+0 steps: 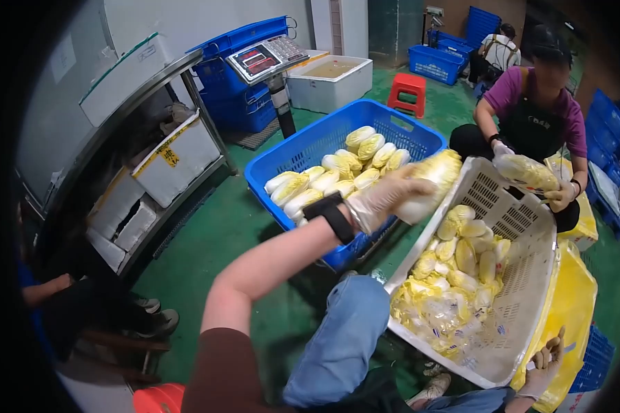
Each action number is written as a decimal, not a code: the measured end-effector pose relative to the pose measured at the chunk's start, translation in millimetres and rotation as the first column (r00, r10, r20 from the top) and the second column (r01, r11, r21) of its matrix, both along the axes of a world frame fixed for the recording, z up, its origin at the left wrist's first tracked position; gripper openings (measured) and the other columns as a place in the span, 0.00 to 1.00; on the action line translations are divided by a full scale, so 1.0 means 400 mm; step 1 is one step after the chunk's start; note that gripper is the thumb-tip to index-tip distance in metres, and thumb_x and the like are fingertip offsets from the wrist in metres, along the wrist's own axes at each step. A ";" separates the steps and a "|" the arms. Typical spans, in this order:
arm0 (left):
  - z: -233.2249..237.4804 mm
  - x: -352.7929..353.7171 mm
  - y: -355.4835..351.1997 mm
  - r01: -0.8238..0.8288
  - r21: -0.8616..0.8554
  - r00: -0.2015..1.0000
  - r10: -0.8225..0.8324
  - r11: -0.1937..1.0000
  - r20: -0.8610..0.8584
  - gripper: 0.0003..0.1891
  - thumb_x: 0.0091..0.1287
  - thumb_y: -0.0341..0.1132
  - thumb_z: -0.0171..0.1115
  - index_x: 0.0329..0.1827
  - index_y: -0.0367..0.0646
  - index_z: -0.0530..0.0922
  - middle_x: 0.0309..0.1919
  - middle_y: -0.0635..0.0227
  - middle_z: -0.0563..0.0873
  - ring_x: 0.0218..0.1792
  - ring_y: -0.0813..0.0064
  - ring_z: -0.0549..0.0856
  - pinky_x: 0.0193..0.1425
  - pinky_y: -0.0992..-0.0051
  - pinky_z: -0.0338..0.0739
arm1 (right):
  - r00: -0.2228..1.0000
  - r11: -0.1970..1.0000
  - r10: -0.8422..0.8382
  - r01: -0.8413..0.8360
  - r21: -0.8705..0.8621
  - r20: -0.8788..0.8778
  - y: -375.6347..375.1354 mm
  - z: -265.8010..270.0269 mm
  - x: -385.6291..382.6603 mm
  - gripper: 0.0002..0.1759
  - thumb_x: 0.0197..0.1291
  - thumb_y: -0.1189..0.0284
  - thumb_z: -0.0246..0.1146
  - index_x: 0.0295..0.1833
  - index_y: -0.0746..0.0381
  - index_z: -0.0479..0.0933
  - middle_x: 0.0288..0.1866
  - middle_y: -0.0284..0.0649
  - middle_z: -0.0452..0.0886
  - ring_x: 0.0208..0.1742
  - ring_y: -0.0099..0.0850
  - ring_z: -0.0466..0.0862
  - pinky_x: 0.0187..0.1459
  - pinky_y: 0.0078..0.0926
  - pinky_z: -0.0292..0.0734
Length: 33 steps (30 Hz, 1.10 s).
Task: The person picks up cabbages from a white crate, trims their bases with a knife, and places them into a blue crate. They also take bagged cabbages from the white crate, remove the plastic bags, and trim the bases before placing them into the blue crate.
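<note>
My left hand, in a pale glove with a black band at the wrist, grips a napa cabbage. It holds the cabbage in the air between the blue crate and the white crate. Several trimmed napa cabbages lie in the blue crate. Smaller cabbages, loose yellow leaves and clear plastic wrapping fill part of the white crate. My gloved right hand is beside the white crate's near right corner, over yellow plastic sheeting, with its fingers apart.
Across the white crate, a co-worker holds a wrapped cabbage in both gloved hands. A digital scale stands behind the blue crate, near a foam box and a red stool. A metal table runs along the left.
</note>
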<state>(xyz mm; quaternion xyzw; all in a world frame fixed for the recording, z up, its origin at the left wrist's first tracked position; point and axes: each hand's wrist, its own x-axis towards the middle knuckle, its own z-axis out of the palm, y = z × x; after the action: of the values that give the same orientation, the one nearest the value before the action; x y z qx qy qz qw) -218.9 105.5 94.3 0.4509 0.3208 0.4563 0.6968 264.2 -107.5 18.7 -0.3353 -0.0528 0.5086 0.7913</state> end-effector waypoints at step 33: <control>-0.402 -0.399 0.434 -0.052 0.832 0.160 0.827 0.552 -0.538 0.22 0.59 0.27 0.64 0.59 0.44 0.77 0.49 0.59 0.82 0.52 0.66 0.82 0.59 0.69 0.75 | 0.966 0.981 0.052 -0.001 -0.196 0.253 0.086 -0.019 -0.101 0.20 0.72 0.72 0.50 0.65 0.69 0.66 0.36 0.34 0.75 0.11 0.12 0.54 0.09 0.10 0.47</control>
<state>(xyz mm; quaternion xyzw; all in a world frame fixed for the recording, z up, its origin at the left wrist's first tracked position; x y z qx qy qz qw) -378.6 279.3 -66.5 0.6989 0.5975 0.3931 -0.0106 223.7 -73.2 11.0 -0.4734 -0.1094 0.4740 0.7343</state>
